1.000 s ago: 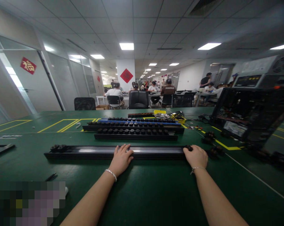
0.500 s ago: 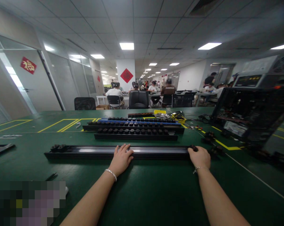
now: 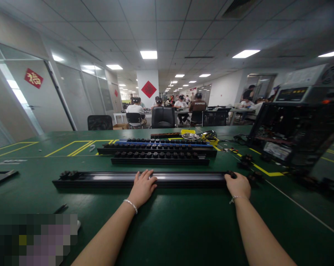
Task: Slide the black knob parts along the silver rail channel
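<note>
A long black rail [image 3: 100, 178] lies across the green table [image 3: 169, 229] in front of me, with a few dark round parts clustered at its left end. My left hand [image 3: 142, 187] rests flat on the rail's middle, fingers stretched out. My right hand [image 3: 238, 184] is closed at the rail's right end, its fingers pinched on a small dark round part [image 3: 231, 173] there.
Three more black rails [image 3: 158, 159] filled with round parts lie behind. A yellow tray and a metal dish [image 3: 189, 136] stand further back. Loose dark parts [image 3: 247, 160] and a black machine frame [image 3: 291, 136] are at the right. People sit at tables in the background.
My right hand has slid rightward along the rail to its right end, with the small dark part at its fingertips. My left hand has not moved.
</note>
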A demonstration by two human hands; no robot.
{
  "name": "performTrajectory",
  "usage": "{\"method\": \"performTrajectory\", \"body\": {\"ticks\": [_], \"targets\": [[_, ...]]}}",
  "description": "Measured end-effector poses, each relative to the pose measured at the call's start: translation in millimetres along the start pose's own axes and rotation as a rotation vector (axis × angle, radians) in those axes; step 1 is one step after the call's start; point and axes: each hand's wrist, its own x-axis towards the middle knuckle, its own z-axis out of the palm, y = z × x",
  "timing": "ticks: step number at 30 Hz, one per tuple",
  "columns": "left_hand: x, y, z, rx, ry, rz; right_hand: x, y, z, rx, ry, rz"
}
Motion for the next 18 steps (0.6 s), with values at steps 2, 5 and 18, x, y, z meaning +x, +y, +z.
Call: {"method": "performTrajectory", "body": {"ticks": [2, 5, 18], "targets": [[0.1, 0.1, -0.3, 0.001, -0.001, -0.001, 0.2, 0.1, -0.6, 0.009, 0.001, 0.003], [0.0, 0.0, -0.3, 0.001, 0.002, 0.0, 1.1, 0.7, -1.0, 0.006, -0.003, 0.003], [0.1, -0.7, -0.2, 0.009, 0.002, 0.007, 17.5, 16.0, 0.7, -0.03, 0.015, 0.021]]}}
